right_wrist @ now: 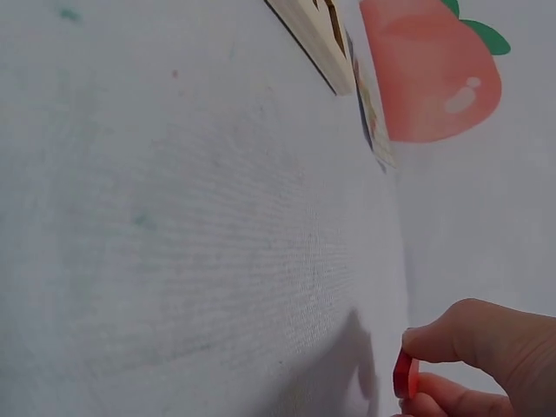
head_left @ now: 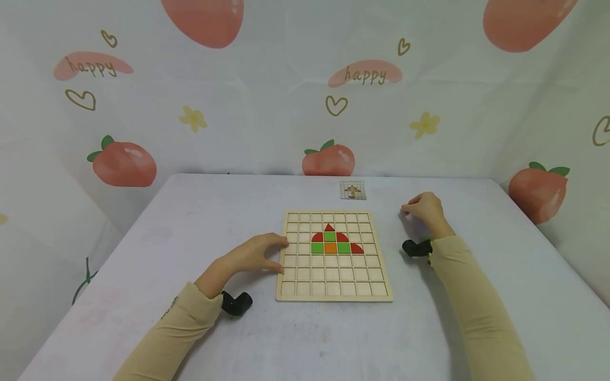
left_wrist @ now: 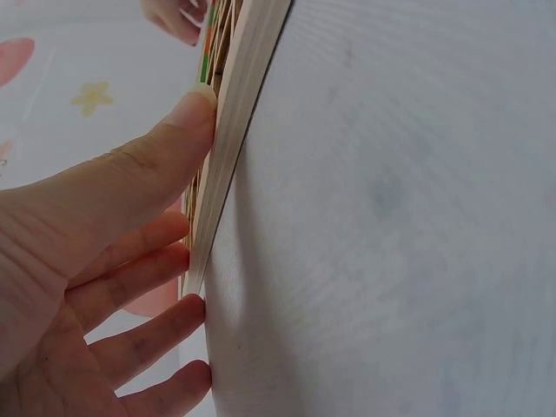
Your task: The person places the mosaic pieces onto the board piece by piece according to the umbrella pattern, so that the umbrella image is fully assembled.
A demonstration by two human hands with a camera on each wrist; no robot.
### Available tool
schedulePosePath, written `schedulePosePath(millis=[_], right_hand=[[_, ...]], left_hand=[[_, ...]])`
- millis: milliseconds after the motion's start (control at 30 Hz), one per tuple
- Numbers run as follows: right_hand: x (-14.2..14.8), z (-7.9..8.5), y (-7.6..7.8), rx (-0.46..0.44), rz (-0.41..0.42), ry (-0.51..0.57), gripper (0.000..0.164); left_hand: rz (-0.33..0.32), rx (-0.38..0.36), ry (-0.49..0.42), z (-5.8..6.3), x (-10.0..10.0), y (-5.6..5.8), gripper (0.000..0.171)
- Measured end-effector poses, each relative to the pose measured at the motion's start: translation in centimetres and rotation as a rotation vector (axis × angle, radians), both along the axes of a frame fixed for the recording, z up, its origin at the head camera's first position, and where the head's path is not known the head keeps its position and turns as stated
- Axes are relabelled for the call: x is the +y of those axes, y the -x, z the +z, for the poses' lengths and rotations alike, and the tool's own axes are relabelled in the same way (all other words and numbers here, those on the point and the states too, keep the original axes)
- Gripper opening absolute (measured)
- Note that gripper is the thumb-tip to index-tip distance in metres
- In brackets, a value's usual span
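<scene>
A square wooden grid board (head_left: 333,295) lies flat on the table. Seated in its cells are a red triangle (head_left: 329,228), green squares (head_left: 343,247), an orange square (head_left: 330,247) and red quarter-round pieces (head_left: 356,248). My left hand (head_left: 254,253) rests at the board's left edge, thumb and fingers loosely spread; in the left wrist view the thumb (left_wrist: 187,117) lies against the rim. To the right of the board, my right hand (head_left: 425,209) is raised over the table. Between its thumb and fingers it pinches a small red piece (right_wrist: 405,375), partly covered by the fingers.
Behind the board lies a small pattern card (head_left: 352,190) showing a gridded colored figure. The white table (head_left: 214,203) ends at a printed cloth backdrop (head_left: 267,106). Black curved devices (head_left: 236,304) are worn at both wrists, low over the table. A dark green cord (head_left: 88,279) hangs at the left edge.
</scene>
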State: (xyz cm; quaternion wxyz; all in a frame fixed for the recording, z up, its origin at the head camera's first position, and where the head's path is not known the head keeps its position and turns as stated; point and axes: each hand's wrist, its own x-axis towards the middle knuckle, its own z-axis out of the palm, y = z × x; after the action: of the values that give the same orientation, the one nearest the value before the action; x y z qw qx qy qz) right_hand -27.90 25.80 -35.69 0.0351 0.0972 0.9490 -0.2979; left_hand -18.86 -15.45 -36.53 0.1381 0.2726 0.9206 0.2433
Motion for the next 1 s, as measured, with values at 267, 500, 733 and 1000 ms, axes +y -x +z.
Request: schedulePosePath(millis=[267, 500, 733, 1000], right_hand=[[-0.1, 0.1, -0.4, 0.029, 0.037, 0.023, 0.041], [-0.6, 0.2, -0.8, 0.097, 0.117, 0.026, 0.04], [-1.3, 0.3, -1.0, 0.139, 0.171, 0.058, 0.037], [-2.8, 0.8, -1.6, 0.136, 0.21, 0.068, 0.037]], left_hand=[[0.005, -0.005, -0.003, 0.1, 0.0, -0.1, 0.061], [-0.016, 0.018, -0.005, 0.0, -0.1, 0.0, 0.06], [-0.016, 0.017, -0.005, 0.0, -0.1, 0.0, 0.06], [-0.014, 0.016, -0.002, 0.1, -0.1, -0.1, 0.059]])
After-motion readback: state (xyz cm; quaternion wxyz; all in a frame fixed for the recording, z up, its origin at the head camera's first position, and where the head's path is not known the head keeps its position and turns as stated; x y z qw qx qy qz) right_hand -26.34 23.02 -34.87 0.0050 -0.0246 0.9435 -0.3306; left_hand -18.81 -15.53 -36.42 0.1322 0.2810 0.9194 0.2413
